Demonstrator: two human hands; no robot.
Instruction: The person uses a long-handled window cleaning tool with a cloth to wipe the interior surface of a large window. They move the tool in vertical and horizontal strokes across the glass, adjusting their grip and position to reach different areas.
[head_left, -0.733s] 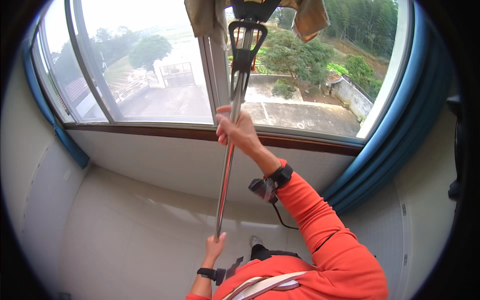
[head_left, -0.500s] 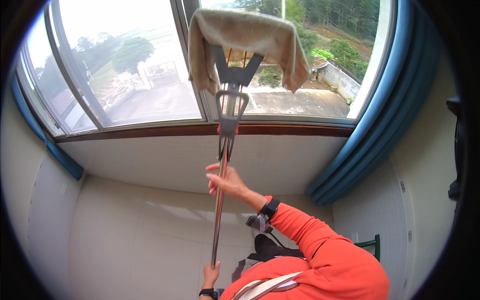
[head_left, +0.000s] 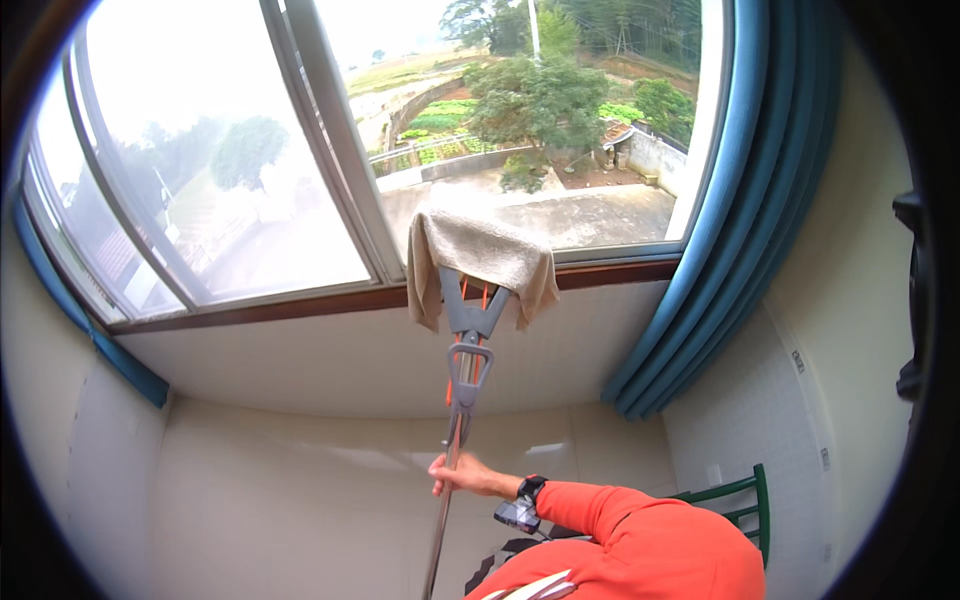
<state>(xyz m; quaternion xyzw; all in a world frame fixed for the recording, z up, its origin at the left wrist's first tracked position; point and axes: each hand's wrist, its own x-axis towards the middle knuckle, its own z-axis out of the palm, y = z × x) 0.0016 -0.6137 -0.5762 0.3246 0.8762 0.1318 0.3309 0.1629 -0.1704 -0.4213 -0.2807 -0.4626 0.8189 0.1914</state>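
Note:
A squeeze mop with a metal pole slants up from the lower edge. My right hand is closed around the pole, just below the grey lever handle. Above the lever a grey V-shaped bracket with orange rods carries the mop head. A beige cloth is draped over that head and hides it, its ends hanging down on both sides. The cloth overlaps the brown window sill and the lower edge of the right-hand window opening; whether it touches them I cannot tell. My left hand is out of view.
Sliding window panes in metal frames stretch across the far side, above a brown wooden sill. A blue curtain hangs at the right, another at the left. A green chair stands at the right, on the tiled floor.
The mop head with its cloth has come down from high against the window to sill level. My right hand has moved lower and closed on the pole; my left hand has left the view.

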